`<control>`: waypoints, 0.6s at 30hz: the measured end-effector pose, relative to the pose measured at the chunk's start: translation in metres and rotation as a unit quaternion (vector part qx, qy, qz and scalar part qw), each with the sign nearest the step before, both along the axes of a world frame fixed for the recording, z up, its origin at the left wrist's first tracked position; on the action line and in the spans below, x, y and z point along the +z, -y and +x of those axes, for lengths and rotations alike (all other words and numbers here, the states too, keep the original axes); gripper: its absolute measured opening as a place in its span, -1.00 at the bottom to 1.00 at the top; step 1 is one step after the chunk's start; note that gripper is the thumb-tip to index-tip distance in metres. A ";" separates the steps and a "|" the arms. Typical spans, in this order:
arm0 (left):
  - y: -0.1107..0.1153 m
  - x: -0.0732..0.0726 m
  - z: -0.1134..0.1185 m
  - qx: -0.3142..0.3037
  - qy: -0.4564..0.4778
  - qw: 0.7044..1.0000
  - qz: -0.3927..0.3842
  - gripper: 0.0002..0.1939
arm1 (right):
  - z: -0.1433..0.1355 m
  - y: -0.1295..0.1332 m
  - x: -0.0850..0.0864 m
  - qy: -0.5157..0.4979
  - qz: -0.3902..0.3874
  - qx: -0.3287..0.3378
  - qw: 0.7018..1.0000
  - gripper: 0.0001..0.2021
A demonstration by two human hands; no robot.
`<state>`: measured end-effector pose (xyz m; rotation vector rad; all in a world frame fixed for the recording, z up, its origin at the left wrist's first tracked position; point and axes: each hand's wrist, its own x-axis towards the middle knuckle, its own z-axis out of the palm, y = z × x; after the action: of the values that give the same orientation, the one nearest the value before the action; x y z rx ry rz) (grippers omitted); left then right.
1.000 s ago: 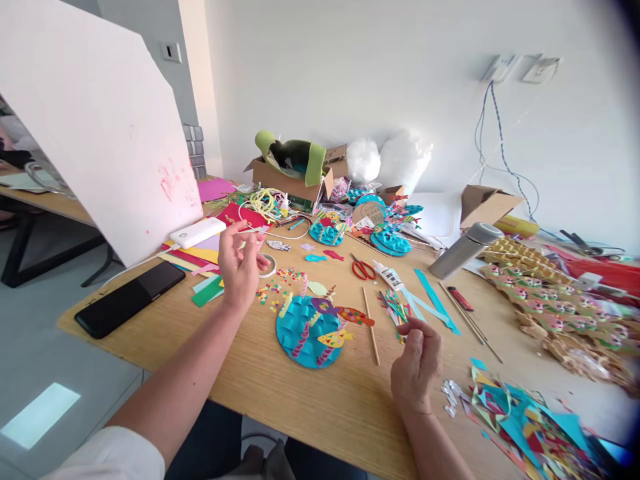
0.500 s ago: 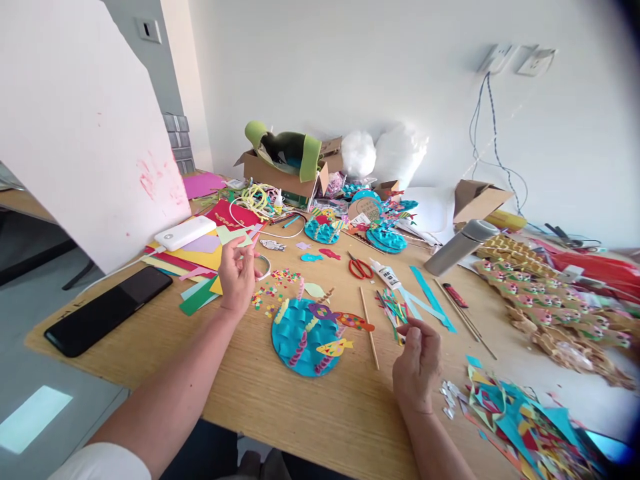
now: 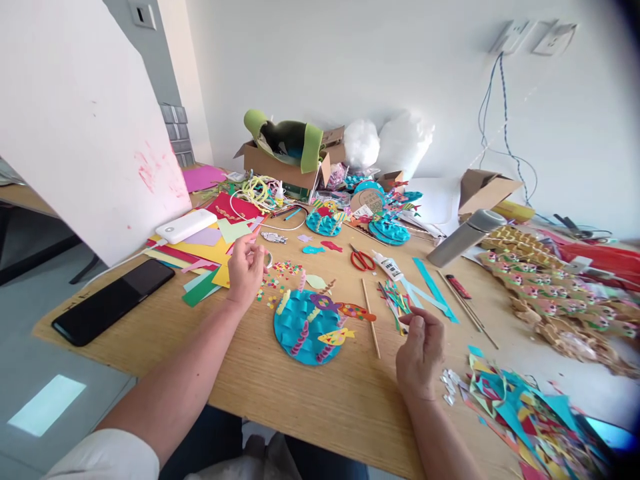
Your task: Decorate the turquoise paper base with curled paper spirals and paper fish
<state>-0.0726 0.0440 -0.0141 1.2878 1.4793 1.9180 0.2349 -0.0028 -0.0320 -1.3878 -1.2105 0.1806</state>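
My left hand (image 3: 246, 272) hovers above the table with its fingers curled and pressed together; whatever they may hold is hidden. Behind its fingertips shows part of a tape roll (image 3: 269, 259), near scattered paper confetti dots (image 3: 286, 268). Low on the right, my right hand (image 3: 421, 350) has thumb and index finger pinched, and I cannot make out anything between them. Its fingertips are close to a bundle of thin coloured strips (image 3: 395, 297). Between the hands lies a blue woven paper disc (image 3: 290, 327) with twisted paper pieces, a yellow paper fish (image 3: 336, 336) and other fish on it.
A wooden stick (image 3: 371, 320), red scissors (image 3: 362, 260), a glue tube (image 3: 388, 265) and a grey bottle (image 3: 465, 240) lie around the disc. A phone (image 3: 115, 300) and power bank (image 3: 186, 227) are at left. Paper scraps (image 3: 530, 413) cover the right front.
The view has shifted slightly. My left hand has moved a little to the right and now covers more of the tape roll. My right hand keeps its pinch near the strips.
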 end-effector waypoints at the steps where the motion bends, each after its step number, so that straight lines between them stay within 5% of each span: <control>1: 0.000 -0.001 0.000 -0.009 -0.009 1.000 -0.007 -0.68 | 0.000 0.000 0.001 0.002 -0.001 -0.003 1.000 -0.62; 18: -0.003 -0.010 -0.001 -0.022 -0.122 0.992 -0.013 -0.68 | 0.007 -0.004 0.013 -0.023 0.014 0.019 0.999 -0.64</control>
<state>-0.0733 0.0469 -0.0240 1.5745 1.5695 1.7590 0.2419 0.0011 -0.0193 -1.3312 -1.1968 0.2201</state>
